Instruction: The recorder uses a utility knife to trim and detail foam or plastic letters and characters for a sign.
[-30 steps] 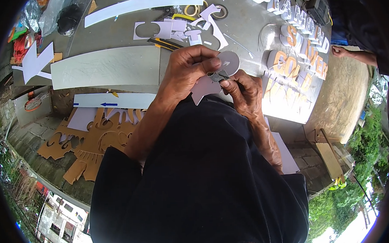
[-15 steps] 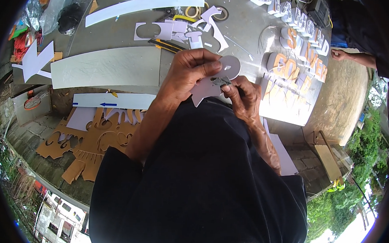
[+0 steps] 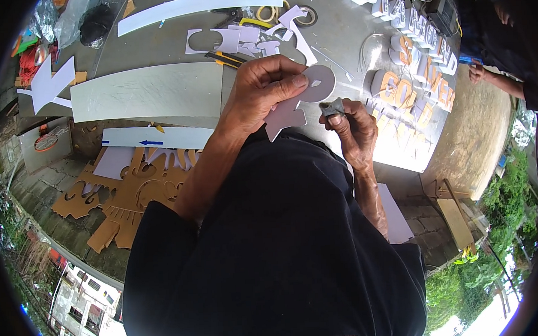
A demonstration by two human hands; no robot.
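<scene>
Pinched between thumb and fingers of my left hand (image 3: 257, 96) is a flat grey-white cut-out letter (image 3: 289, 114) with a rounded top, a small hole and a pointed leg. It hangs over the table's near edge, in front of my body. My right hand (image 3: 356, 131), just right of the letter and apart from it, grips a small folded grey piece (image 3: 332, 109) that looks like worn sandpaper. Beyond my left hand, a yellow-and-black utility knife (image 3: 227, 60) lies on the table among white cut-out scraps (image 3: 252, 35).
Raised sign letters (image 3: 407, 96) stand in rows at the right. Long pale panels (image 3: 145, 92) lie at the left, with tape rolls (image 3: 305, 16) farther back. Brown cut-out sheets (image 3: 129, 204) rest below the table. Another person's hand (image 3: 476, 73) is at the far right.
My right hand has moved right, off the letter, with the folded grey piece still in its grip. My left hand keeps hold of the letter. The other person's hand has shifted slightly.
</scene>
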